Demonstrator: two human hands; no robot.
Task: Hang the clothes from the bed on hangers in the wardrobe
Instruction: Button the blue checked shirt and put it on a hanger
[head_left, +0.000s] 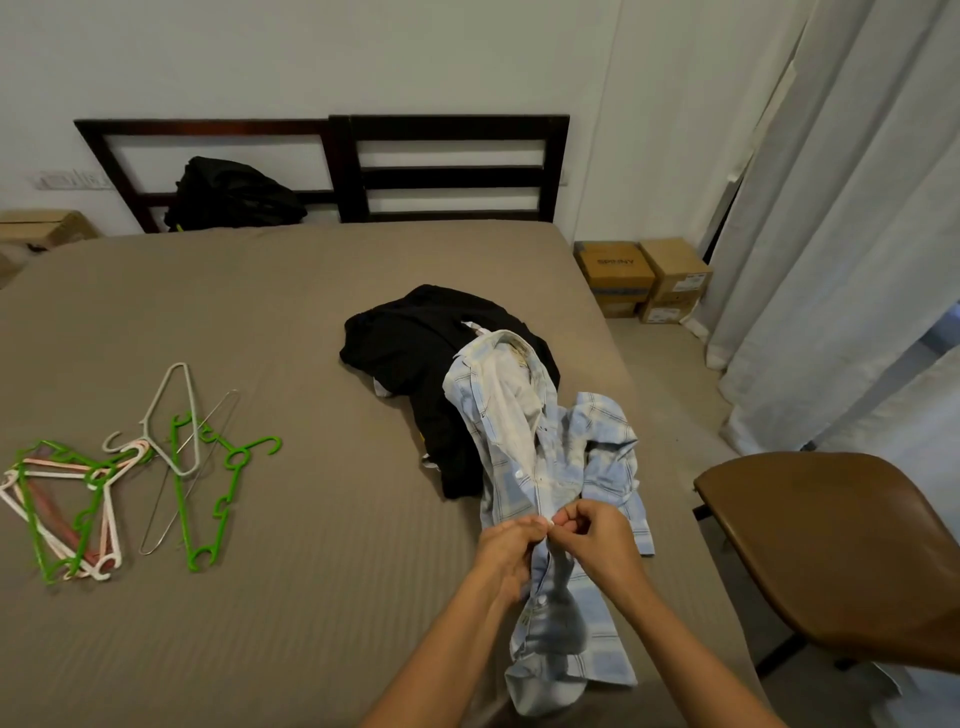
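Note:
A light blue checked shirt (519, 431) lies stretched along the right side of the bed (311, 322), its collar resting on a pile of black clothes (415, 343). My left hand (506, 545) and my right hand (597, 535) meet at the shirt's button strip, each pinching the fabric there. Several plastic hangers (78, 499), green, white and pink, lie in a heap at the bed's left. A green hanger (218, 488) and a thin wire one lie beside them. No wardrobe shows in this view.
A brown chair (831, 551) stands close to the bed's right edge. Cardboard boxes (644, 275) sit on the floor by white curtains (831, 260). A black bag (228, 197) leans against the dark headboard (452, 171).

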